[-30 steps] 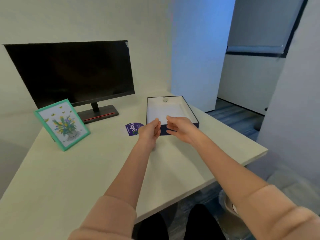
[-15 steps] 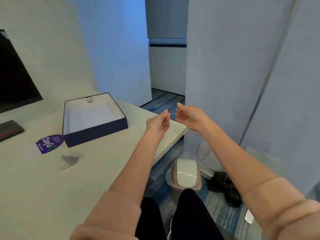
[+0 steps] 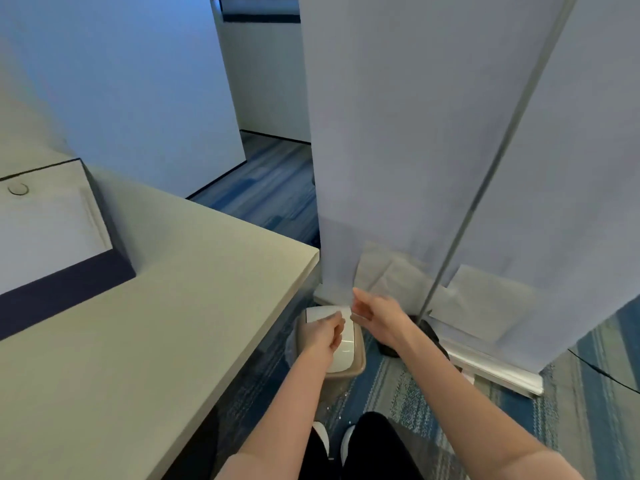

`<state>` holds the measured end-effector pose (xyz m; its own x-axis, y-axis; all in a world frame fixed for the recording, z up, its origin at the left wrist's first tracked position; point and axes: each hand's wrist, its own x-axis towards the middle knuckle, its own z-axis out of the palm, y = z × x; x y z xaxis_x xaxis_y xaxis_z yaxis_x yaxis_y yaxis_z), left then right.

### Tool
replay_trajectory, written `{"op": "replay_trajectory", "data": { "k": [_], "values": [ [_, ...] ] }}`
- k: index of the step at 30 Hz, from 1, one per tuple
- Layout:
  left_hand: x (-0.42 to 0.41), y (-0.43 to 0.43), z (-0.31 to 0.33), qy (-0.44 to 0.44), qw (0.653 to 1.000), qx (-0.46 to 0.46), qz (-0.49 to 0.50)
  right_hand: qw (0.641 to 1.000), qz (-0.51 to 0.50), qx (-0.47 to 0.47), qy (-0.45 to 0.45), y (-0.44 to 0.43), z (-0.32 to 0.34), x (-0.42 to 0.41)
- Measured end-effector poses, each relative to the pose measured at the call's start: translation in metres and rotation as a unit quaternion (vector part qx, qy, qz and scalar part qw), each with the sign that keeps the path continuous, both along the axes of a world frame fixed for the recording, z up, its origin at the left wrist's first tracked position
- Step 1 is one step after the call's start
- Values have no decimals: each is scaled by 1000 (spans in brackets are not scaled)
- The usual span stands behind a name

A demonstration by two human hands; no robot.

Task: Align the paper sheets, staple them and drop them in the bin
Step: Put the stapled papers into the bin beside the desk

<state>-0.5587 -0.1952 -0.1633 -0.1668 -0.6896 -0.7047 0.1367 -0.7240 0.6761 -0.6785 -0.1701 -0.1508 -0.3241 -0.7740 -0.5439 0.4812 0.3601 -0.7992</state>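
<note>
Setting: pale partition panels [image 3: 415,133] are seen ahead and to the right, with striped blue carpet [image 3: 519,410] on the floor below.
Counter: a light-coloured counter [image 3: 138,341] is seen at the left, its corner reaching towards the bin.
Box: an open dark-sided box [image 3: 62,282] with a pale inside is seen resting on the counter at the far left, well apart from both hands.
Bin: a tan bin [image 3: 358,362] with a white swing lid is seen standing on the carpet just beside the counter's corner, directly under the hands.
Left hand: the left hand [image 3: 322,336] is held over the bin lid with its fingers curled loosely inward; whether anything is pinched in it cannot be told.
Right hand: the right hand [image 3: 377,315] is held just beside the left, over the bin's far right edge, fingers spread and apart.
Paper sheets: no sheets can be made out for certain; a pale edge between the hands merges with the white lid, so their place cannot be told.
Person: dark trousers and pale shoe tips [image 3: 348,441] are seen at the bottom edge, just short of the bin.
</note>
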Motion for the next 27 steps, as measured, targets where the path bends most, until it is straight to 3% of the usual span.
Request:
{"op": "replay_trajectory", "data": {
  "k": [6,11,15,19,25,27],
  "values": [
    [-23,-64,-106,-139,990,1,-31,995,59,74,30,-44,-119,-24],
    [-31,-83,-167,-247,962,-30,-116,972,138,126,141,-64,-187,-26],
    [-33,-91,-199,-338,911,-90,-217,938,194,131,254,-73,-228,-17],
    [-35,-93,-218,-418,862,-151,-244,885,235,128,380,-83,-249,-12],
    [-31,-98,-236,-460,795,-243,-312,811,286,135,492,-88,-263,-12],
    [-29,-99,-240,-458,774,-270,-344,802,303,131,498,-87,-266,-13]
  ]
}}
